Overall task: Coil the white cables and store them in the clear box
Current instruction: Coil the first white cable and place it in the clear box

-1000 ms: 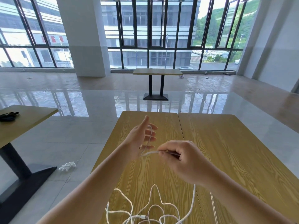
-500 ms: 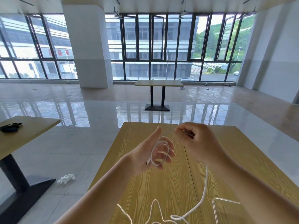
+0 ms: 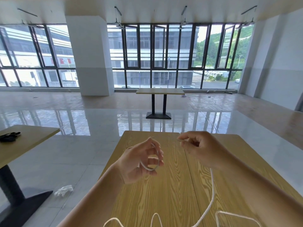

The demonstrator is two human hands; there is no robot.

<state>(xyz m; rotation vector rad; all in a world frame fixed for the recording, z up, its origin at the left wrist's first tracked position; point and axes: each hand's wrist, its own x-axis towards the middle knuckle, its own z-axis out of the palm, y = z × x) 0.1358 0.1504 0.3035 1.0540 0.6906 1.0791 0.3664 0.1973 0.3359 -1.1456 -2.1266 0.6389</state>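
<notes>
My left hand (image 3: 141, 163) has a loop of the white cable (image 3: 212, 190) wound round its curled fingers; my right hand (image 3: 199, 149) pinches the strand, blurred at the fingertips, I think. Both hover over the wooden table (image 3: 164, 194). The clear box (image 3: 236, 219) corner sits near-right; slack trails down beside it.

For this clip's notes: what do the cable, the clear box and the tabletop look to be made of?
White cable: looks like smooth, matte plastic-sheathed cord; it bends in soft loops. Clear box: probably rigid transparent plastic; the wood shows through and its rim catches light. Table: wood-grain top, likely laminate given the even, slightly glossy pattern.
</notes>
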